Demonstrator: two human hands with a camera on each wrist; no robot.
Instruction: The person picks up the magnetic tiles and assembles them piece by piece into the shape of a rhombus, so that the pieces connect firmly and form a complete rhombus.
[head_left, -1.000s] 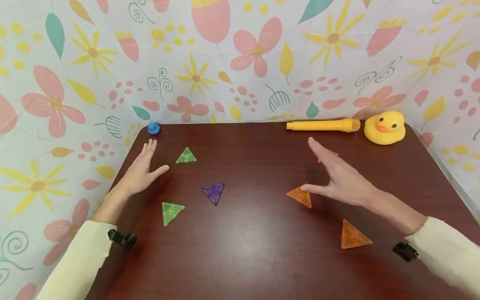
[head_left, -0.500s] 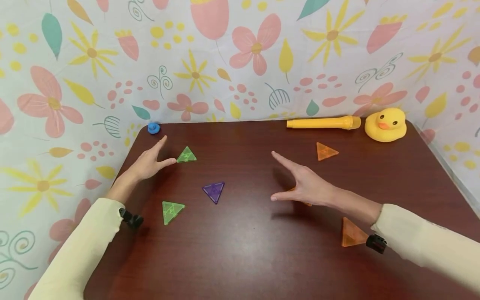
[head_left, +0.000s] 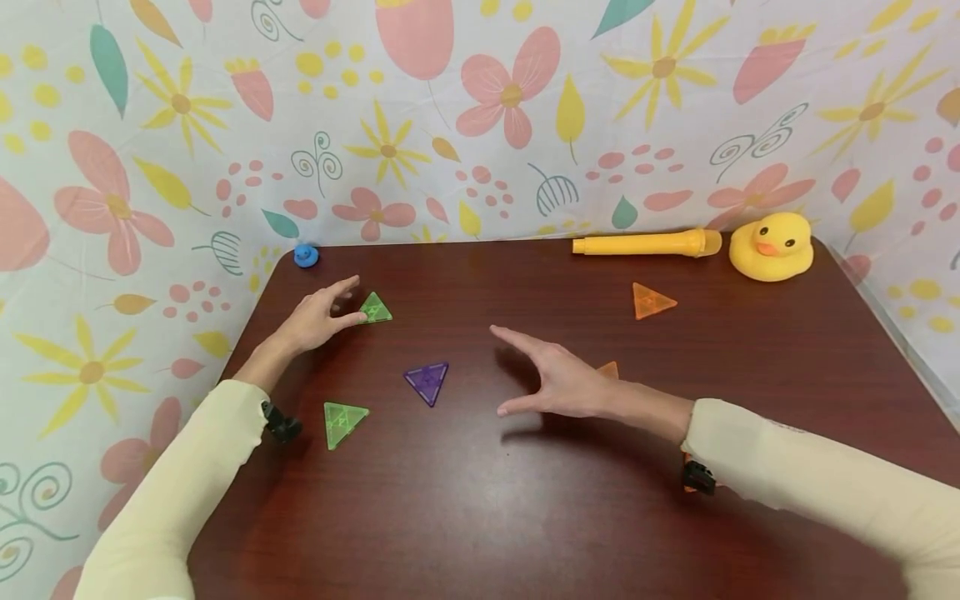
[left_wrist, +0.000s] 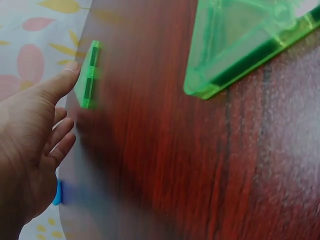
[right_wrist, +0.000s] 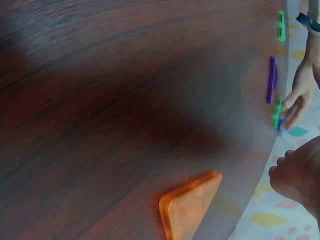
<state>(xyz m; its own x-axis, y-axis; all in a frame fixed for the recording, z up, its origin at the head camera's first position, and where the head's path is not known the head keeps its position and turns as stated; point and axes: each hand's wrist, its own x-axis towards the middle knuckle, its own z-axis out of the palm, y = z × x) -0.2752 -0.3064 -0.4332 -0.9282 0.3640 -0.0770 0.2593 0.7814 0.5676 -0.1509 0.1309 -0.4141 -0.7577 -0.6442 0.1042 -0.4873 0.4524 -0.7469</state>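
Note:
My left hand [head_left: 318,317] has its thumb at the near edge of a green triangular tile [head_left: 377,308], overlapping its corner in the head view. In the left wrist view, the thumb tip likewise meets that tile's outline, with the fingers spread below. A second green triangular tile [head_left: 344,423] lies closer to me. My right hand [head_left: 558,379] hovers over the middle of the table, thumb and fingers spread, holding nothing. To its left lies a purple triangular tile [head_left: 427,383]. One orange triangular tile [head_left: 611,369] is partly hidden behind the right hand.
Another orange triangular tile [head_left: 652,301] lies at the right rear; one more is mostly covered by the right sleeve. Along the back edge are a small blue duck [head_left: 305,256], a yellow toy microphone [head_left: 645,244] and a big yellow duck [head_left: 771,247], before a flowered cloth [head_left: 465,192].
My left hand has moved right and forward to the far green tile. My right hand has moved left toward the purple tile, uncovering the rear orange tile and covering the nearest one.

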